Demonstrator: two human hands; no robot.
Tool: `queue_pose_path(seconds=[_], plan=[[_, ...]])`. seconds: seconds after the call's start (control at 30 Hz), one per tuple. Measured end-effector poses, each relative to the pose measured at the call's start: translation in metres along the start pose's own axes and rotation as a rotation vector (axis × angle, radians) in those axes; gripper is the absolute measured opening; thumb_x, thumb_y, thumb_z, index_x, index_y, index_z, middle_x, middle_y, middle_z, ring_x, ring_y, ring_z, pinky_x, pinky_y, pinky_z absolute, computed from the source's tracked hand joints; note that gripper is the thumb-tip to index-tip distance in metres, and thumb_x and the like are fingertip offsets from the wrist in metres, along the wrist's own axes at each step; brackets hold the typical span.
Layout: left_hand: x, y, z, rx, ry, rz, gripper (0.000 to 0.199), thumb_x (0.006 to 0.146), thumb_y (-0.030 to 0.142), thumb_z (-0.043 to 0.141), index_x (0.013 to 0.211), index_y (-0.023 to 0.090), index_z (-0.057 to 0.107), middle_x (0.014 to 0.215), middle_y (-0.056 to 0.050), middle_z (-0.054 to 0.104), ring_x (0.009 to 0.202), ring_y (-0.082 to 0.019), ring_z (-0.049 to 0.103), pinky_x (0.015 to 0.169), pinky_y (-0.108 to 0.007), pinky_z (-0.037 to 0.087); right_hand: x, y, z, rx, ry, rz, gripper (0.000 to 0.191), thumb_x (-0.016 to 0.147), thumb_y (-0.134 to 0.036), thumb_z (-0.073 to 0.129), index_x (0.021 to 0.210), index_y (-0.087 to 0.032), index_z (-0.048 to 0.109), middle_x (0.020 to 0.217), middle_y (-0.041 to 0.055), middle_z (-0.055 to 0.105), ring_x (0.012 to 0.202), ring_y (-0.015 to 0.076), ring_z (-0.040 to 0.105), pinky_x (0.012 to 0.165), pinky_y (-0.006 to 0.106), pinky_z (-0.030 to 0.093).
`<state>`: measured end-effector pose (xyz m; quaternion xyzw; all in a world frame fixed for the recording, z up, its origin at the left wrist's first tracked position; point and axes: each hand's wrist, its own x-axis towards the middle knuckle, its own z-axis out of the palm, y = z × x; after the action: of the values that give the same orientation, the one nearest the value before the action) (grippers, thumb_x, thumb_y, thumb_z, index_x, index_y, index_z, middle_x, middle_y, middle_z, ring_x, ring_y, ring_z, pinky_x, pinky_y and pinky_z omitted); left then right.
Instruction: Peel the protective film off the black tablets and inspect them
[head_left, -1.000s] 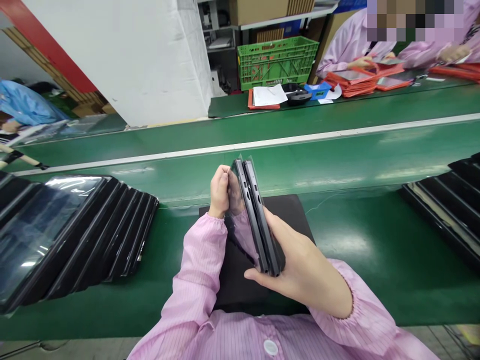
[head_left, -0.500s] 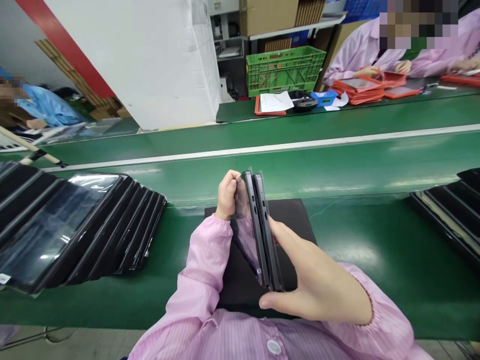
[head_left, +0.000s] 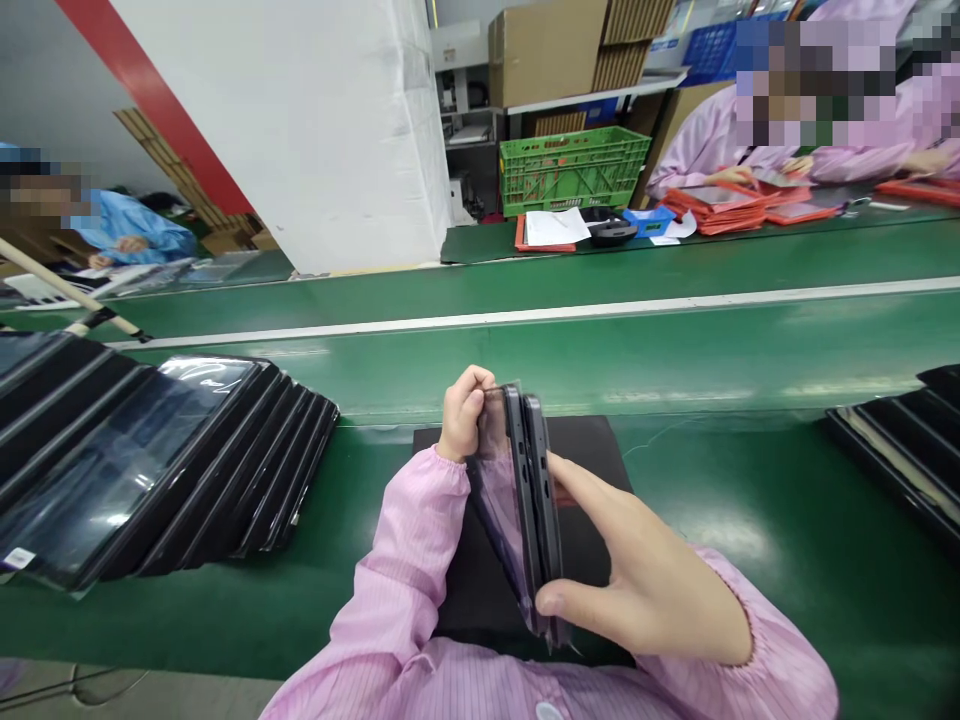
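The left hand (head_left: 463, 415) is curled into a narrow pinch, its fingers closed on the far end of a slim dark grey laptop (head_left: 532, 500) and the clear plastic film (head_left: 493, 500) wrapped loosely around it. The right hand (head_left: 645, 590) is spread wide across the near end, with the thumb low on the laptop and the fingers reaching up its right side. Between them the laptop stands on edge, held in the air just above a flat black mat (head_left: 592, 445). Its edge faces up and shows small port openings. It looks like two dark slabs side by side with a thin gap between them, though I can't tell whether that is one lid and base or two units. The film hangs down on its left side.

Pink striped smock sleeves (head_left: 405, 560) cover both forearms. The mat lies on a green conveyor belt (head_left: 720, 560). At 9 o'clock, a fanned row of black film-wrapped laptops (head_left: 172, 460) leans on the belt, and at 3 o'clock a similar black row (head_left: 900, 460) sits near the frame edge.

Across the line at 1 o'clock, a co-worker in a pink smock (head_left: 712, 140) handles stacked orange-red cases (head_left: 712, 210). At 12 o'clock stands a green plastic crate (head_left: 574, 170), with white papers (head_left: 555, 228) below it — and far off at 10 o'clock, a person in a blue smock (head_left: 127, 228).
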<state>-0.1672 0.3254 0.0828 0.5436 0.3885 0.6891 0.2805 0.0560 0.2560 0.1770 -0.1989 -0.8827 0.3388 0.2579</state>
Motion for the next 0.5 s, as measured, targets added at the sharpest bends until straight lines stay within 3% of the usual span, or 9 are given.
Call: queue_pose_path(seconds=[0.2,0.5], plan=[[-0.0018,0.0027,0.0042,0.009,-0.002,0.013,0.049,0.087,0.07,0.048,0.081,0.022,0.053,0.06,0.003,0.05,0.049,-0.013,0.045,0.048,-0.027,0.036,0.0026,0.0012,-0.0008,-0.033,0.032,-0.012,0.094,0.08,-0.046,0.077,0.156,-0.029,0.023,0.138,0.0092,0.06,0.123,0.0296,0.063,0.097,0.039,0.057],[-0.0012,0.0009,0.0042,-0.043,0.043,-0.024,0.052,0.08,0.073,0.054,0.078,0.021,0.053,0.062,0.0,0.062,0.053,-0.016,0.059,0.052,-0.029,0.044,0.0016,-0.0009,-0.0018,-0.014,-0.003,0.042,0.098,0.078,-0.043,0.08,0.157,-0.027,0.024,0.132,0.0095,0.063,0.117,0.0293,0.065,0.095,0.039,0.058]])
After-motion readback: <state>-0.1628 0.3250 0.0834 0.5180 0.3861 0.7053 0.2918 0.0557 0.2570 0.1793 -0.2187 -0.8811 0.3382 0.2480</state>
